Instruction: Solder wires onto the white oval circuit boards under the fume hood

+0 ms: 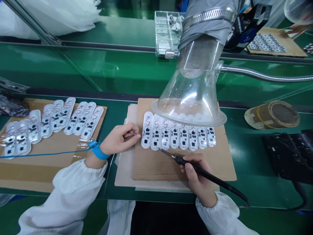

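Note:
My right hand (199,176) grips a black soldering iron (195,168) like a pen. The iron's metal tip is at the lower end of the second white circuit board (156,132) from the left; whether it touches cannot be told. My left hand (121,138), a blue strap (99,150) at its wrist, is closed in a pinch left of the row. A short bit of thin solder wire (133,133) shows at its fingers. Several long, round-ended boards lie side by side on a cardboard sheet (181,166), some with red wires. The fume hood partly covers their upper ends.
A clear fume hood (190,98) hangs low over the boards. More boards (69,112) lie on cardboard at left. At right are a brown cylinder (269,116) and a black device (288,156). A compartment box (168,36) and another person's hand (297,29) appear behind.

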Action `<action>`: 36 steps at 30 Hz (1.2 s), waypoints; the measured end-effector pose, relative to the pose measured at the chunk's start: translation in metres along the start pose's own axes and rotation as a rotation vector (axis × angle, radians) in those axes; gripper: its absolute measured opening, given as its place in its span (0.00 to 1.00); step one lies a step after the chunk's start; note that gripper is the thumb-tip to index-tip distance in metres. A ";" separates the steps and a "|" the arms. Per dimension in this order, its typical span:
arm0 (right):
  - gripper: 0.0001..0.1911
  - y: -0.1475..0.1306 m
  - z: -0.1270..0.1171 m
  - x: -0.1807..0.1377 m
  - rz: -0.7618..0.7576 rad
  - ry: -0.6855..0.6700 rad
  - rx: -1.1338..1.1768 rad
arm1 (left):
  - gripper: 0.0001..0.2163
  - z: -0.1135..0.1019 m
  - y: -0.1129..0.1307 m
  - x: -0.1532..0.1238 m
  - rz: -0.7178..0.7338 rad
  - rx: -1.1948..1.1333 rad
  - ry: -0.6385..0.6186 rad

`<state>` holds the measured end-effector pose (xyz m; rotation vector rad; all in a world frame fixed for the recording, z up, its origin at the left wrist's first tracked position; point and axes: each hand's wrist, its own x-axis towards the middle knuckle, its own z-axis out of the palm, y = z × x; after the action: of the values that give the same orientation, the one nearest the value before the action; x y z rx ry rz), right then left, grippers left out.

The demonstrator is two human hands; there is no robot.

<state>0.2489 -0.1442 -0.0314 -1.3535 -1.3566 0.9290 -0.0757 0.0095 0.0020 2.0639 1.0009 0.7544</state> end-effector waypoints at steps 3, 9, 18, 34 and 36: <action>0.06 -0.001 0.000 0.000 0.013 -0.024 0.011 | 0.06 0.000 0.000 0.000 0.009 0.004 0.002; 0.06 0.003 -0.001 -0.002 0.021 -0.065 0.025 | 0.05 -0.002 0.001 0.000 0.022 0.019 -0.007; 0.06 0.000 0.001 0.000 0.004 -0.080 0.023 | 0.06 -0.003 0.001 -0.001 0.047 0.023 -0.001; 0.07 -0.006 0.001 0.004 -0.032 -0.124 -0.048 | 0.06 -0.004 0.002 0.000 0.079 0.035 -0.010; 0.07 -0.007 0.001 0.004 -0.037 -0.123 -0.043 | 0.06 -0.005 0.002 0.000 0.077 0.030 -0.017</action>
<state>0.2471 -0.1404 -0.0247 -1.3169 -1.4973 0.9761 -0.0783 0.0099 0.0067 2.1413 0.9335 0.7638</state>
